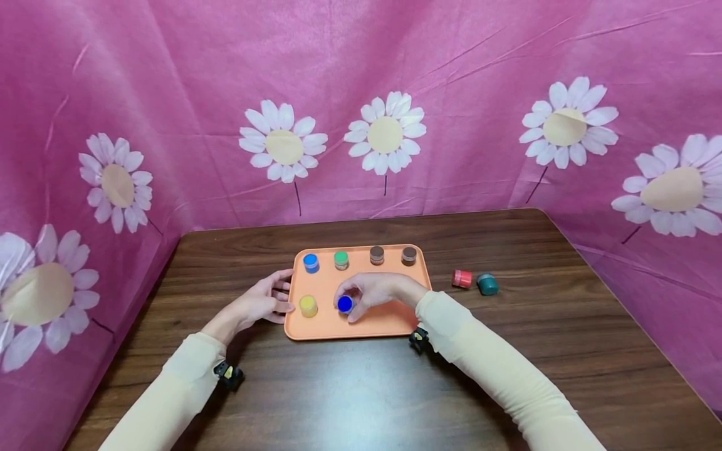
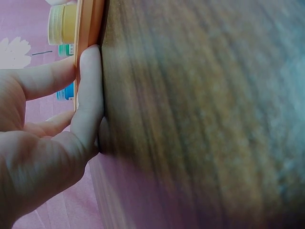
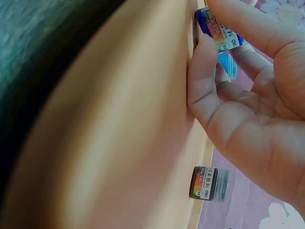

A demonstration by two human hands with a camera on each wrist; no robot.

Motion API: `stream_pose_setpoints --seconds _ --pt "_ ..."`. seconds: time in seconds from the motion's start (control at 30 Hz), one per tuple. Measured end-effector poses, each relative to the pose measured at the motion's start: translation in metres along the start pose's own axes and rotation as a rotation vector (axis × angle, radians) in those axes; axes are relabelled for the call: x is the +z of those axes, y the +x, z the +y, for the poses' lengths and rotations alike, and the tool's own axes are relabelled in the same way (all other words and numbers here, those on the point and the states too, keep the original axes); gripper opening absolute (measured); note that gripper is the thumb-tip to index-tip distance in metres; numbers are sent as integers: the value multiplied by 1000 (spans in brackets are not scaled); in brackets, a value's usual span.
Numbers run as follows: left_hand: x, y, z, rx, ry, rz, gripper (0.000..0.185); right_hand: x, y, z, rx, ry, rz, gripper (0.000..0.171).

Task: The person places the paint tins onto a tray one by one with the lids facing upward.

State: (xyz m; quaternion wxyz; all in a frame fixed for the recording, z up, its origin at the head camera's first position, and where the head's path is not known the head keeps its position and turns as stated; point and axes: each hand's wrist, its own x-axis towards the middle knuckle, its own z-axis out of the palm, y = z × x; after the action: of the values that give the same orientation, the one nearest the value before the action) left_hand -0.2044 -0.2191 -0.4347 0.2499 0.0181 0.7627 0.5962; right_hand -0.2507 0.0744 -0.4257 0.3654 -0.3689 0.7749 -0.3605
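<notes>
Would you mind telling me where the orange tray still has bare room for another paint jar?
The orange tray is free right of the dark blue jar, below the two brown jars, though the right hand hovers there. The back row and the front left by the yellow jar are crowded.

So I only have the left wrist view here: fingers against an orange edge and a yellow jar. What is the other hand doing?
Observer: The right hand pinches a dark blue jar on the orange tray.
Operator: How many jars are on that tray?
Observer: Six: the dark blue jar, a yellow jar, and four along the far side.
Operator: Any off it?
Observer: Two lie on the table to its right, a red jar and a teal jar.
</notes>
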Motion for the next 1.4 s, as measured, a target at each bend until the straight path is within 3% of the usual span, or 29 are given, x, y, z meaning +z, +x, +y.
stream_pose_setpoints --seconds 0.37,1.17,1.4 --pt "0 2 0 -6 17 3 88 2 1 -2 -11 -124 -20 41" --pt "0 2 -1 3 11 3 88 12 -3 -3 -26 -120 80 37" --pt "0 2 -1 4 13 -3 88 11 -4 -3 -16 -134 98 45"
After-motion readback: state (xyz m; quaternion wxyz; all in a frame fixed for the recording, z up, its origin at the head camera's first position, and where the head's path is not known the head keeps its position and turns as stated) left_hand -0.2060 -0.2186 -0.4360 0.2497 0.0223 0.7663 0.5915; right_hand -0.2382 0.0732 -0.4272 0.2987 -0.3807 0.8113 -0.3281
